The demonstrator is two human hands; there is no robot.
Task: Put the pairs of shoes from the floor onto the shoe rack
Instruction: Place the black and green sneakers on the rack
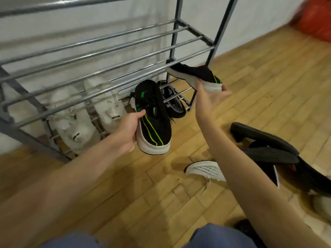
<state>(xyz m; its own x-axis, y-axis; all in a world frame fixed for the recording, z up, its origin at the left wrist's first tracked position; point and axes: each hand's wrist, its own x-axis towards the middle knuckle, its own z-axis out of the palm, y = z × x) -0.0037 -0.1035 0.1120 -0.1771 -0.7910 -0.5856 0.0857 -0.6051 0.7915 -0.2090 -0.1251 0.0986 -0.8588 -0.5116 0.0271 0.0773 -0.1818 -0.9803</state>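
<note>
My left hand (128, 130) grips a black sneaker with green stripes and a white sole (152, 119) by its side, toe pointing toward the metal shoe rack (107, 56). My right hand (207, 99) holds the matching black sneaker (195, 76) from below, its toe at the rack's right end near the middle shelf bars. A pair of white sneakers (93, 111) sits on the bottom shelf at the left. A dark sneaker (172, 101) lies on the bottom shelf at the right.
On the wooden floor to the right lie black sandals (265, 144), a white sneaker (206, 170) partly behind my right arm, and more dark shoes (313, 178). A red bag (317, 20) stands by the white wall at the far right.
</note>
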